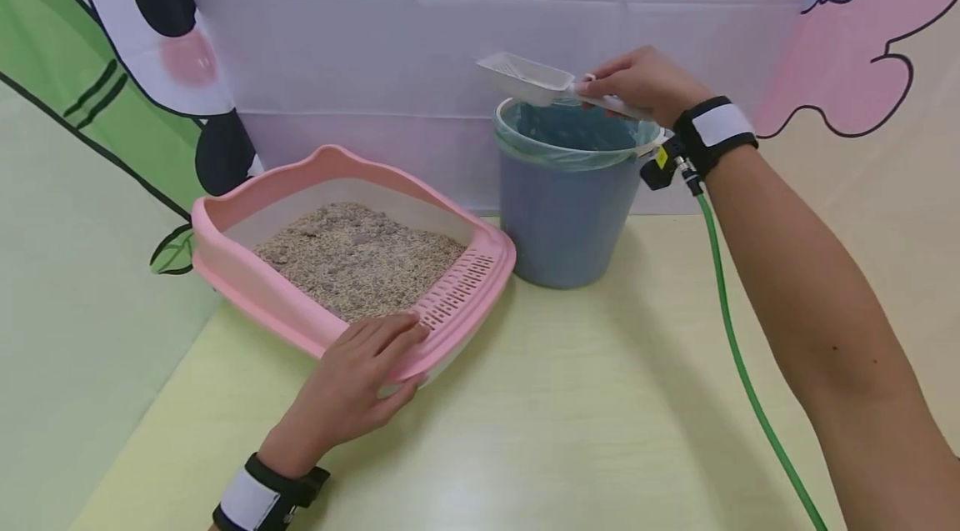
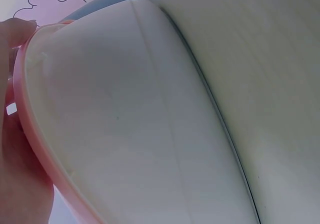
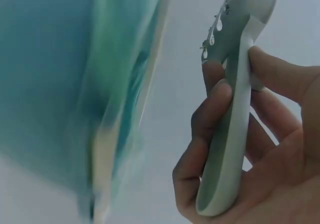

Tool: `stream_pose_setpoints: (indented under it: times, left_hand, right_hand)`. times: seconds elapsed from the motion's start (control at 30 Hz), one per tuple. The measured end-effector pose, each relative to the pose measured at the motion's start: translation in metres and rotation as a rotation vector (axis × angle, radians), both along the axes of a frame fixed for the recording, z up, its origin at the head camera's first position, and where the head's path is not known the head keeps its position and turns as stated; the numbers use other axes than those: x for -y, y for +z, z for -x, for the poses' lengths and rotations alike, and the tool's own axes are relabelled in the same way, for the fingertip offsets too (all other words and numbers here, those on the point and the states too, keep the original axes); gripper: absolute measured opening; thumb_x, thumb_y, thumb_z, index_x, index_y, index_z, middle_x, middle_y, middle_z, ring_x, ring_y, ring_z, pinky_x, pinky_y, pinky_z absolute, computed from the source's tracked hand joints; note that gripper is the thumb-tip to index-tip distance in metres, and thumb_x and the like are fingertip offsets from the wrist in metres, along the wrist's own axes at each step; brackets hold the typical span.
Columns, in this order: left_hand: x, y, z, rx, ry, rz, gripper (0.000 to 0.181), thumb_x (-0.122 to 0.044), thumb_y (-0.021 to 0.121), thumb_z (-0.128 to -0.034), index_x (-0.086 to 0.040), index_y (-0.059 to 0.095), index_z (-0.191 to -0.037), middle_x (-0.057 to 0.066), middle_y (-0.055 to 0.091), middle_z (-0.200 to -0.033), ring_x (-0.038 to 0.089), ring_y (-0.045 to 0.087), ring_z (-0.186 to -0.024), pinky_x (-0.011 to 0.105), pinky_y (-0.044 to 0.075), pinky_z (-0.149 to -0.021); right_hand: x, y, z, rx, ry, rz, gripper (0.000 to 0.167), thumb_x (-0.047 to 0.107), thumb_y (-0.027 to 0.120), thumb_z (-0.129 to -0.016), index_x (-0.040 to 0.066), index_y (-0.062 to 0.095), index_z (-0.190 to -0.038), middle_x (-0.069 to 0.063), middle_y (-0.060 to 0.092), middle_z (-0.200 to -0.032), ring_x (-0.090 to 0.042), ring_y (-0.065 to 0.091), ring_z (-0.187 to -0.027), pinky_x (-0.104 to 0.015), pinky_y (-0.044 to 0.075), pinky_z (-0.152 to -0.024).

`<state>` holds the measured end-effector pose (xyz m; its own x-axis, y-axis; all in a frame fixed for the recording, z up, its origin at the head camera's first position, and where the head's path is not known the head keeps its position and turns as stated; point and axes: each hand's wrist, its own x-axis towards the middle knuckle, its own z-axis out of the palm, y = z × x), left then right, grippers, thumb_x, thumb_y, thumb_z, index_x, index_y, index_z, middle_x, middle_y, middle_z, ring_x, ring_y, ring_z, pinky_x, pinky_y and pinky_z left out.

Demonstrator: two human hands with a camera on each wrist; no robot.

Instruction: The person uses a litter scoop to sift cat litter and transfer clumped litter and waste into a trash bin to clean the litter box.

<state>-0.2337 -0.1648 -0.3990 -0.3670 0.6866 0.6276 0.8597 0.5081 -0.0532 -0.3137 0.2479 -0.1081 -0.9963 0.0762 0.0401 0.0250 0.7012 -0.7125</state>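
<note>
My left hand grips the near corner of a pink-rimmed litter box, fingers over the slotted ledge and thumb at its outer edge. Grey-beige cat litter is heaped inside. In the left wrist view the box's pale side wall fills the middle. My right hand holds a white litter scoop by its handle over a blue-grey bin. Small grains cling to slots of the scoop in the right wrist view; whether its bowl carries anything cannot be made out.
A translucent green bag lines the bin and folds over its rim. The bin stands close beside the box's right end, near a cartoon-printed backdrop. A green cable runs from my right wrist across the pale table.
</note>
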Motion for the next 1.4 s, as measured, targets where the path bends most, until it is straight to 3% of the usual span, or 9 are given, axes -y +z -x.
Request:
stream_pose_setpoints:
  times: [0.07, 0.2, 0.37, 0.53, 0.73, 0.93, 1.07, 1.17, 1.4]
  left_hand:
    - [0.0, 0.0, -0.001, -0.001, -0.001, 0.0, 0.053, -0.045, 0.064, -0.0988, -0.011, 0.064, -0.14, 0.012, 0.066, -0.143, 0.031, 0.064, -0.128, 0.05, 0.053, -0.109]
    - [0.001, 0.001, 0.001, -0.01, -0.003, -0.008, 0.053, -0.046, 0.061, -0.1005, -0.011, 0.064, -0.14, 0.013, 0.066, -0.143, 0.031, 0.064, -0.128, 0.05, 0.054, -0.108]
    - [0.002, 0.0, 0.002, 0.009, 0.01, 0.002, 0.053, -0.046, 0.061, -0.1001, -0.012, 0.064, -0.141, 0.012, 0.065, -0.144, 0.03, 0.063, -0.129, 0.049, 0.053, -0.11]
    - [0.002, -0.003, 0.002, 0.01, 0.011, 0.005, 0.055, -0.046, 0.062, -0.0988, -0.012, 0.063, -0.142, 0.012, 0.066, -0.144, 0.031, 0.063, -0.13, 0.05, 0.053, -0.11]
    - [0.003, -0.002, 0.004, -0.018, -0.001, -0.018, 0.053, -0.046, 0.06, -0.1003, -0.011, 0.064, -0.14, 0.013, 0.067, -0.141, 0.031, 0.065, -0.126, 0.05, 0.054, -0.108]
    - [0.003, 0.0, 0.001, -0.013, -0.003, -0.016, 0.053, -0.046, 0.061, -0.0999, -0.011, 0.064, -0.14, 0.013, 0.067, -0.141, 0.031, 0.065, -0.126, 0.049, 0.054, -0.108]
    - [0.003, 0.001, 0.0, 0.005, 0.009, -0.003, 0.054, -0.046, 0.062, -0.0999, -0.012, 0.063, -0.141, 0.013, 0.066, -0.143, 0.03, 0.064, -0.128, 0.049, 0.053, -0.11]
    - [0.003, 0.001, -0.001, 0.022, 0.02, 0.009, 0.055, -0.046, 0.063, -0.0994, -0.012, 0.063, -0.142, 0.012, 0.065, -0.145, 0.03, 0.064, -0.129, 0.049, 0.053, -0.111]
    - [0.003, 0.0, 0.0, 0.005, 0.014, -0.004, 0.054, -0.047, 0.063, -0.0994, -0.013, 0.064, -0.141, 0.012, 0.066, -0.144, 0.03, 0.064, -0.129, 0.05, 0.053, -0.109]
  right_hand:
    - [-0.017, -0.004, -0.001, -0.017, -0.05, -0.151, 0.054, 0.044, 0.065, -0.102, 0.008, 0.066, -0.142, -0.002, 0.069, -0.122, -0.019, 0.055, -0.108, -0.031, 0.054, -0.09]
    - [-0.04, -0.016, -0.003, -0.067, -0.121, -0.409, 0.049, 0.036, 0.064, -0.102, -0.002, 0.068, -0.134, -0.024, 0.068, -0.128, -0.035, 0.057, -0.111, -0.042, 0.052, -0.082]
    - [-0.043, -0.031, -0.002, -0.13, -0.172, -0.643, 0.045, 0.028, 0.064, -0.101, -0.001, 0.068, -0.135, -0.027, 0.068, -0.136, -0.045, 0.063, -0.116, -0.049, 0.056, -0.073]
    - [-0.034, -0.043, -0.001, -0.241, -0.151, -0.862, 0.035, 0.017, 0.056, -0.104, 0.003, 0.071, -0.132, -0.026, 0.074, -0.123, -0.046, 0.065, -0.106, -0.058, 0.046, -0.086]
    - [-0.027, -0.05, -0.002, -0.442, -0.055, -1.149, 0.032, -0.001, 0.049, -0.102, 0.003, 0.079, -0.109, -0.024, 0.074, -0.082, -0.039, 0.058, -0.079, -0.055, 0.035, -0.083]
    - [-0.028, -0.052, -0.003, -0.517, -0.011, -1.452, 0.02, -0.002, 0.061, -0.099, 0.002, 0.078, -0.109, -0.023, 0.076, -0.091, -0.039, 0.059, -0.088, -0.059, 0.043, -0.097]
    - [-0.032, -0.05, -0.004, -0.565, -0.021, -1.497, 0.018, -0.006, 0.065, -0.095, 0.002, 0.078, -0.105, -0.022, 0.073, -0.086, -0.038, 0.057, -0.086, -0.06, 0.042, -0.097]
    - [-0.034, -0.046, -0.007, -0.536, -0.069, -1.457, 0.021, -0.004, 0.068, -0.094, 0.004, 0.077, -0.111, -0.022, 0.073, -0.089, -0.038, 0.055, -0.086, -0.062, 0.041, -0.097]
    - [-0.031, -0.031, -0.011, -0.565, -0.202, -1.046, 0.027, 0.016, 0.058, -0.106, 0.006, 0.076, -0.122, -0.026, 0.071, -0.084, -0.042, 0.056, -0.081, -0.059, 0.031, -0.08]
